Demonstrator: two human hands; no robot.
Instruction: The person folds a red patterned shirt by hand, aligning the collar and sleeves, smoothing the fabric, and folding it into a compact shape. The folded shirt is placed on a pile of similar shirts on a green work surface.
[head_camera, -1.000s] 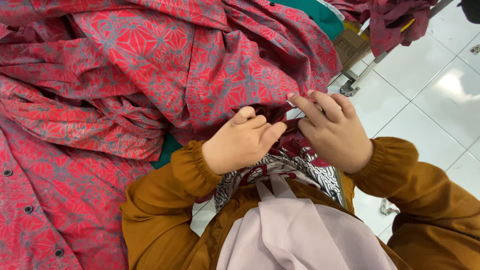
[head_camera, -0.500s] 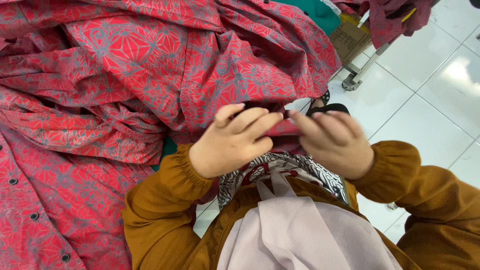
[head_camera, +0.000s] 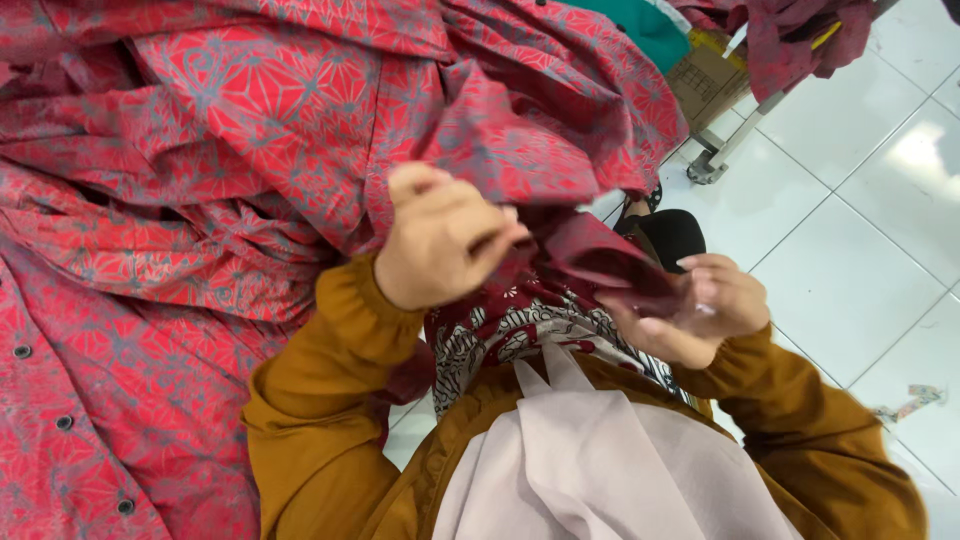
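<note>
left hand (head_camera: 440, 250): fist closed on red patterned cloth (head_camera: 300, 120)
right hand (head_camera: 705, 310): gripping the cloth's dark folded edge

You have two hands in view: one left hand (head_camera: 440, 250) and one right hand (head_camera: 700, 310), each in one mustard sleeve. Dark buttons (head_camera: 64, 422) along the lower left garment edge: you show three, in one row. One further dark button (head_camera: 544, 3) sits at the top edge. Red patterned garments (head_camera: 250, 130) lie heaped; their number cannot be told, as folds overlap. One cardboard box (head_camera: 708, 82) stands at upper right. One metal rack leg (head_camera: 740, 135) reaches the floor. One scrap (head_camera: 908, 402) lies on the tiles.
</note>
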